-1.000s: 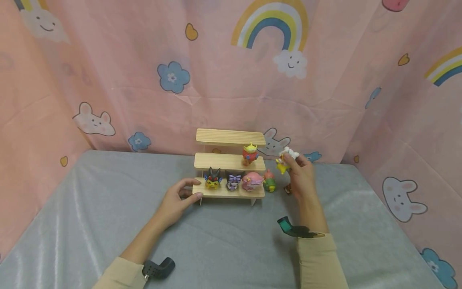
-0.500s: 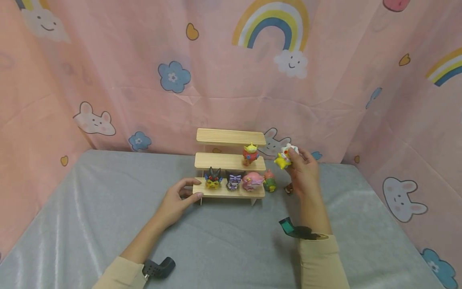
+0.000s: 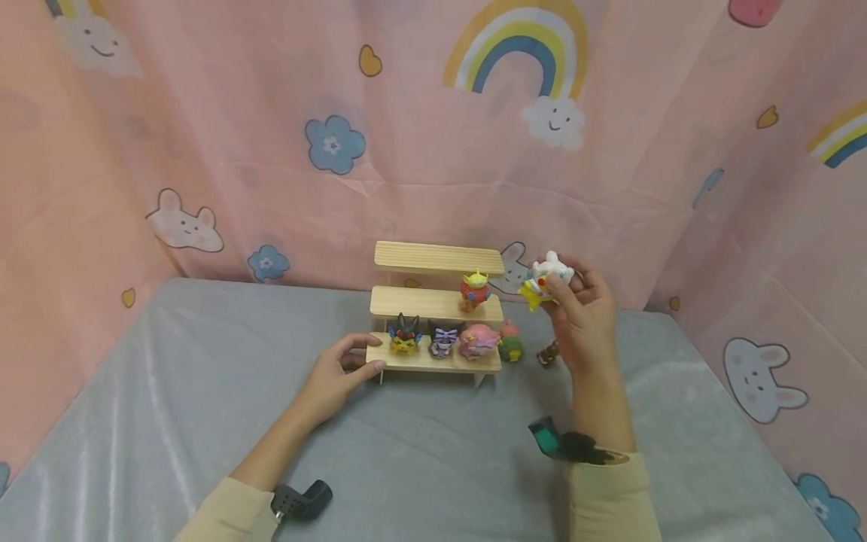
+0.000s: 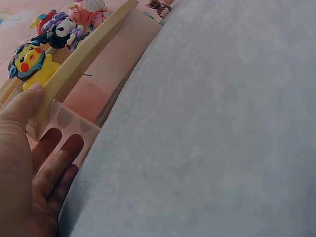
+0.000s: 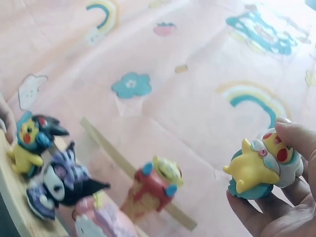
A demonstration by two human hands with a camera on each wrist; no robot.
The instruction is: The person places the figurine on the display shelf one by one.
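Observation:
A three-step wooden display stand (image 3: pixel 440 301) stands on the grey cloth. My left hand (image 3: pixel 342 376) grips the left end of its lowest step, thumb on the front edge, beside a yellow figurine with a dark hood (image 4: pixel 30 64). Right of the stand and raised above the cloth, my right hand (image 3: pixel 582 309) pinches a yellow figurine with a white hood (image 5: pixel 259 163), held tilted with its red cheeks showing. The lowest step also bears a purple-and-black figurine (image 3: pixel 443 342) and a pink figurine (image 3: pixel 478 341). A red figurine with a yellow-green head (image 3: pixel 475 290) stands on the middle step's right end.
Close by the stand's right end is a green-and-pink figurine (image 3: pixel 510 342). A small brown figurine (image 3: pixel 547 354) lies on the grey cloth (image 3: pixel 433 452) farther right. A pink printed curtain (image 3: pixel 406 188) hangs behind the stand and along both sides.
My right hand has lifted a little and moved right with the white-hooded figurine, turning it. The left hand keeps its grip on the stand. The head view has shifted slightly.

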